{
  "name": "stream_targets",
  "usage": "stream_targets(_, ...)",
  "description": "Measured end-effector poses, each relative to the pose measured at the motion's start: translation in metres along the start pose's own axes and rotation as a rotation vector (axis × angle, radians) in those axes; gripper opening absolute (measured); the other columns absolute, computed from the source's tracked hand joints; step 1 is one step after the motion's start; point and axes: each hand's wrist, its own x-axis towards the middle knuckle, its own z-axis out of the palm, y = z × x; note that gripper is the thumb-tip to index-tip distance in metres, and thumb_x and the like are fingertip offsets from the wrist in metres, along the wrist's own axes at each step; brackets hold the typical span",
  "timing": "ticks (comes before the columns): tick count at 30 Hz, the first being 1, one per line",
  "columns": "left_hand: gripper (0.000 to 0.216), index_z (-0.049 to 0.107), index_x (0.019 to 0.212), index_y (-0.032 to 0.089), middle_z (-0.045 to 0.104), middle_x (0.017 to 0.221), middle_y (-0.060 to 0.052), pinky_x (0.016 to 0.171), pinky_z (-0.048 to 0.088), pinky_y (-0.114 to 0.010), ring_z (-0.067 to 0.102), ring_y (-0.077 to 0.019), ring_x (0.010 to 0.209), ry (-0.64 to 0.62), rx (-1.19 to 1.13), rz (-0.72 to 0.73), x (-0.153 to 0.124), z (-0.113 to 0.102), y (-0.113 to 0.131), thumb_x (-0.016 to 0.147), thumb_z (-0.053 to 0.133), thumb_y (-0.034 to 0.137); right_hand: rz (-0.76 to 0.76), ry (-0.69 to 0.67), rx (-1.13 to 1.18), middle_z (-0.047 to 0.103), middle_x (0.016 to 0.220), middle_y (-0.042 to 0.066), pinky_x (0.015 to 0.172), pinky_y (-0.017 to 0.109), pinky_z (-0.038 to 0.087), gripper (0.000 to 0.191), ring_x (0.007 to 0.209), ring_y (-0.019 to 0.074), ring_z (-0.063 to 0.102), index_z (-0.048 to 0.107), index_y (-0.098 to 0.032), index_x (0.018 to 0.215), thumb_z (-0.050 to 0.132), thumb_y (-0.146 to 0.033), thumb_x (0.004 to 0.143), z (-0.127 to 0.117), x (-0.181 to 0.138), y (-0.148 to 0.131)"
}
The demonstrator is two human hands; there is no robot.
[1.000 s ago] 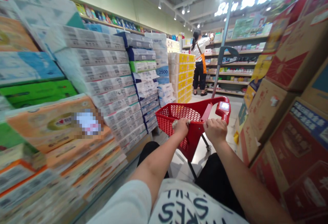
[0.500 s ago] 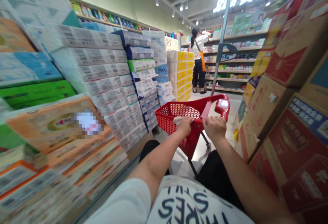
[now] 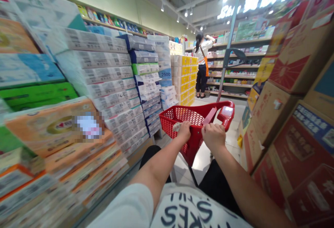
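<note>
In front of me stands a red plastic shopping cart (image 3: 191,155) with a perforated basket and a pole rising from its right side. My left hand (image 3: 184,131) is closed over the basket's near rim. A small whitish thing (image 3: 176,127) shows just beyond those fingers; I cannot make out what it is. Farther right, my right hand (image 3: 214,137) is closed on the near edge of the cart, beside the raised red handle part (image 3: 226,115). What shows of the basket's inside holds no goods.
Stacked tissue packs (image 3: 112,71) line the left side, with orange packs (image 3: 75,127) nearest me. Cardboard cartons (image 3: 294,144) rise close on the right. Ahead, a person (image 3: 202,59) with an orange bag stands at the shelves (image 3: 235,71). Pale floor tiles (image 3: 235,141) run between.
Both my hands and the cart's near side have shifted slightly left and down in view. The right hand sits farther from the raised handle part. Both hands keep their grip on the cart.
</note>
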Motion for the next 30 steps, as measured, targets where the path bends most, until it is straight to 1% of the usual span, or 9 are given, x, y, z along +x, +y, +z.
stream_targets(7, 0.04, 0.066, 0.104, 0.015, 0.065, 0.11, -0.008, 0.097, 0.044, -0.034, 0.058, -0.0193, 0.104, 0.016, -0.125, -0.161, 0.008, -0.019, -0.006, 0.075, 0.043, 0.0, -0.043, -0.08, 0.079, 0.061, 0.072, 0.011, 0.073, 0.038, 0.027, 0.02, 0.072, 0.023, 0.051, 0.062, -0.015, 0.073, 0.048, -0.023, 0.086, -0.005, 0.003, -0.033)
stream_targets(11, 0.041, 0.068, 0.096, 0.017, 0.068, 0.104, -0.004, 0.094, 0.047, -0.034, 0.06, -0.017, 0.1, 0.099, -0.296, -0.201, 0.002, -0.029, -0.003, 0.073, 0.04, -0.002, -0.186, -0.115, 0.244, 0.066, 0.081, 0.009, 0.077, 0.035, 0.029, 0.018, 0.079, 0.0219, 0.054, 0.065, -0.017, 0.088, 0.047, -0.022, 0.087, -0.013, 0.006, -0.036)
stream_targets(14, 0.038, 0.068, 0.093, 0.017, 0.068, 0.101, -0.004, 0.093, 0.047, -0.034, 0.061, -0.0163, 0.098, 0.161, -0.392, -0.152, -0.002, -0.033, 0.003, 0.075, 0.04, -0.001, -0.271, -0.103, 0.37, 0.069, 0.089, 0.006, 0.078, 0.029, 0.031, 0.022, 0.081, 0.0177, 0.057, 0.066, -0.019, 0.099, 0.045, -0.021, 0.091, -0.01, 0.013, -0.011)
stream_targets(17, 0.037, 0.067, 0.092, 0.017, 0.068, 0.1, -0.005, 0.091, 0.049, -0.032, 0.061, -0.0156, 0.096, 0.197, -0.457, -0.049, -0.002, -0.038, 0.018, 0.076, 0.039, -0.001, -0.168, -0.083, 0.305, 0.07, 0.082, 0.004, 0.082, 0.031, 0.029, 0.025, 0.078, 0.0174, 0.057, 0.067, -0.02, 0.086, 0.044, -0.027, 0.093, 0.003, 0.02, 0.026)
stream_targets(19, 0.036, 0.065, 0.098, 0.018, 0.067, 0.102, -0.005, 0.09, 0.049, -0.03, 0.062, -0.0151, 0.096, 0.186, -0.471, 0.022, -0.001, -0.04, 0.034, 0.08, 0.038, 0.002, -0.128, -0.098, 0.268, 0.067, 0.074, 0.004, 0.084, 0.031, 0.029, 0.035, 0.078, 0.0176, 0.056, 0.063, -0.019, 0.07, 0.04, -0.028, 0.094, 0.014, 0.021, 0.045)
stream_targets(20, 0.035, 0.064, 0.103, 0.019, 0.067, 0.104, -0.005, 0.089, 0.05, -0.03, 0.062, -0.0151, 0.095, 0.165, -0.461, 0.053, -0.001, -0.04, 0.042, 0.084, 0.037, 0.005, -0.11, -0.098, 0.262, 0.066, 0.074, 0.004, 0.085, 0.031, 0.029, 0.036, 0.079, 0.0175, 0.055, 0.062, -0.019, 0.068, 0.038, -0.027, 0.095, 0.019, 0.02, 0.051)
stream_targets(24, 0.031, 0.057, 0.116, 0.019, 0.064, 0.114, -0.007, 0.097, 0.045, -0.037, 0.058, -0.0192, 0.105, 0.081, -0.258, 0.196, -0.006, -0.029, 0.073, 0.093, 0.037, 0.02, -0.02, -0.086, 0.268, 0.064, 0.08, 0.006, 0.088, 0.031, 0.03, 0.036, 0.083, 0.0183, 0.053, 0.06, -0.018, 0.072, 0.033, -0.021, 0.094, 0.034, 0.016, 0.055)
stream_targets(27, 0.034, 0.051, 0.122, 0.012, 0.056, 0.125, -0.013, 0.106, 0.036, -0.044, 0.048, -0.0241, 0.119, 0.123, -0.106, 0.262, -0.012, -0.016, 0.08, 0.092, 0.038, 0.02, 0.01, -0.098, 0.271, 0.064, 0.08, 0.006, 0.089, 0.033, 0.029, 0.035, 0.085, 0.0192, 0.053, 0.061, -0.018, 0.073, 0.033, -0.021, 0.094, 0.039, 0.016, 0.047)
stream_targets(30, 0.036, 0.046, 0.127, 0.012, 0.052, 0.129, -0.015, 0.108, 0.033, -0.045, 0.044, -0.0243, 0.123, 0.194, -0.084, 0.248, -0.014, -0.007, 0.076, 0.093, 0.035, 0.021, 0.03, -0.112, 0.258, 0.065, 0.082, 0.006, 0.092, 0.034, 0.028, 0.034, 0.088, 0.0199, 0.053, 0.062, -0.018, 0.075, 0.034, -0.023, 0.095, 0.041, 0.018, 0.039)
